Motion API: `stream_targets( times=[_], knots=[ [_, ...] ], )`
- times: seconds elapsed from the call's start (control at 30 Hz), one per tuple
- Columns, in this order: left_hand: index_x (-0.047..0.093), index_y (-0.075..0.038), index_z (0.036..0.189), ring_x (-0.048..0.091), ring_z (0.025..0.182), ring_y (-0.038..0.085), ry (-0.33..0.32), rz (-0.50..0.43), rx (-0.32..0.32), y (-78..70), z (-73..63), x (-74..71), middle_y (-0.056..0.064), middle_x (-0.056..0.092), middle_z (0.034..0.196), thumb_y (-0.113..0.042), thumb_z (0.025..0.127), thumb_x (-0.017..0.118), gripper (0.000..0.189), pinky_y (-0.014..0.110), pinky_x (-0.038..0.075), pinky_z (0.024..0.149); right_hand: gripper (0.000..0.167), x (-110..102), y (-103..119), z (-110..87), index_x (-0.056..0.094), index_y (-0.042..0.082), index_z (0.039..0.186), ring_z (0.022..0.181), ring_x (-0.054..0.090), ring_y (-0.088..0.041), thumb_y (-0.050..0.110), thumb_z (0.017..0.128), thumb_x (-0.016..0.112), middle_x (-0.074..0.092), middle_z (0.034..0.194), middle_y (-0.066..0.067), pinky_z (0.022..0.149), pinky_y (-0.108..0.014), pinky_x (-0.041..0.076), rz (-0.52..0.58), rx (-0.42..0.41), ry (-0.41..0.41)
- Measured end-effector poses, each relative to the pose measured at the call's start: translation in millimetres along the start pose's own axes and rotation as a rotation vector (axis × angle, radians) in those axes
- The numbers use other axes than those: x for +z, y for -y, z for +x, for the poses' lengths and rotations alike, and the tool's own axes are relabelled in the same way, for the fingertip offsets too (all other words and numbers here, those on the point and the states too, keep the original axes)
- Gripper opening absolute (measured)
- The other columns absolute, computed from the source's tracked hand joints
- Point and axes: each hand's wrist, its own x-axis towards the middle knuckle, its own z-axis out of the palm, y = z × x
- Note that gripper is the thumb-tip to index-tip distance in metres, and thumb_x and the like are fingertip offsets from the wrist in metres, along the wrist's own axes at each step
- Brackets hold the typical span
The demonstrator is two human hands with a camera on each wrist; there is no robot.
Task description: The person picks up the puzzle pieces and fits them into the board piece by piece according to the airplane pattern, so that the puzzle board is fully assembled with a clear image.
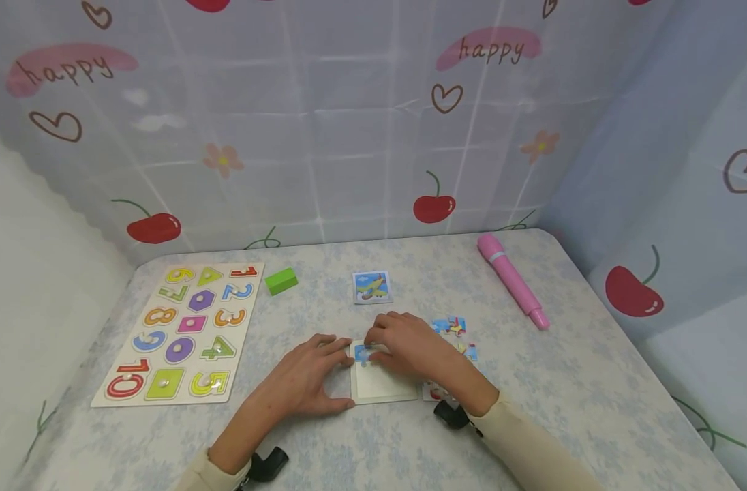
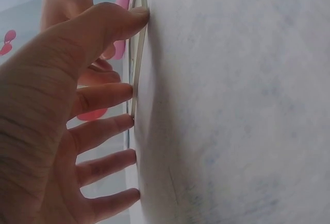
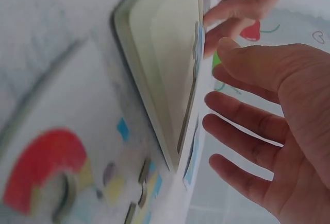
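A shallow cream puzzle tray (image 1: pixel 386 390) lies on the table, with a blue puzzle piece (image 1: pixel 362 354) in its far left corner. At the tray's left side rests my left hand (image 1: pixel 305 379), its fingers spread and the thumb touching the near left edge. My right hand (image 1: pixel 410 346) is over the tray's far side, partly covering it. The right wrist view shows the right fingers loosely bent, with nothing visible between them. Loose puzzle pieces (image 1: pixel 452 325) lie beyond the right wrist. A white piece with red print (image 3: pixel 46 167) sits beside the tray, partly hidden by the right forearm in the head view.
Behind the tray lies a small airplane picture card (image 1: pixel 372 287). On the left are a number-and-shape board (image 1: pixel 241 344) and a green block (image 1: pixel 281 281). A pink pen-shaped stick (image 1: pixel 513 281) lies at the back right. A printed curtain (image 1: pixel 361 136) hangs behind the table.
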Motion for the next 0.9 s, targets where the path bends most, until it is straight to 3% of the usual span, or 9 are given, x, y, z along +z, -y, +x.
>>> stream_targets(
  times=[0.47, 0.9],
  knots=[
    [0.077, -0.023, 0.130, 0.052, 0.145, 0.031, 0.029, -0.010, -0.047, -1.1, 0.3, 0.3, 0.000, 0.059, 0.158, -0.062, 0.081, 0.087, 0.063, 0.055, 0.054, 0.105, 0.033, -15, -31, -21.2, 0.078, 0.017, 0.127, 0.111, 0.068, -0.019, 0.027, 0.097, 0.083, 0.071, 0.124, 0.002, 0.089, -0.041, 0.060, 0.161, 0.141, -0.008],
    [0.078, -0.020, 0.130, 0.053, 0.143, 0.032, -0.005, -0.019, -0.010, -0.7, -0.7, 1.0, 0.001, 0.056, 0.161, -0.059, 0.082, 0.088, 0.063, 0.055, 0.055, 0.103, 0.036, -26, -70, -48.6, 0.075, 0.014, 0.133, 0.127, 0.066, -0.026, 0.024, 0.099, 0.081, 0.070, 0.131, -0.001, 0.104, -0.051, 0.056, 0.273, 0.277, -0.023]
  ],
)
